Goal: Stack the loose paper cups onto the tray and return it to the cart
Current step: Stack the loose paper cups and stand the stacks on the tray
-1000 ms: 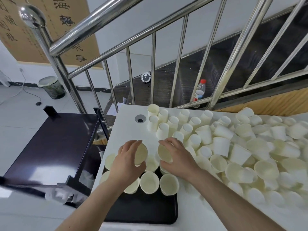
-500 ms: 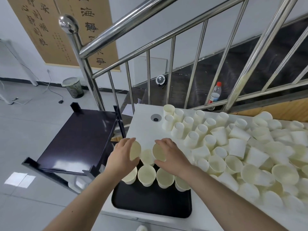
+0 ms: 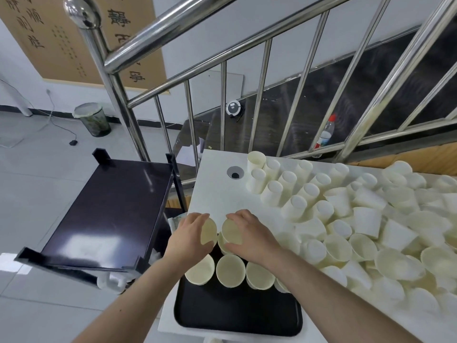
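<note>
Early stage. A few paper cups stand upright on the black tray (image 3: pixel 237 315) at its far end; its near half is bare. Most loose cups (image 3: pixel 371 231) cover the white table (image 3: pixel 215 194) toward its right edge. The cart (image 3: pixel 108 214) stands off the table's left edge, awaiting the tray. My left hand (image 3: pixel 190 236) and right hand (image 3: pixel 249 236) each curl round one cup, mouths tilted toward me, over the tray's far edge.

The hands hide the tray's (image 3: pixel 237 315) far end; the cup pile (image 3: pixel 395 243) runs off right.
</note>
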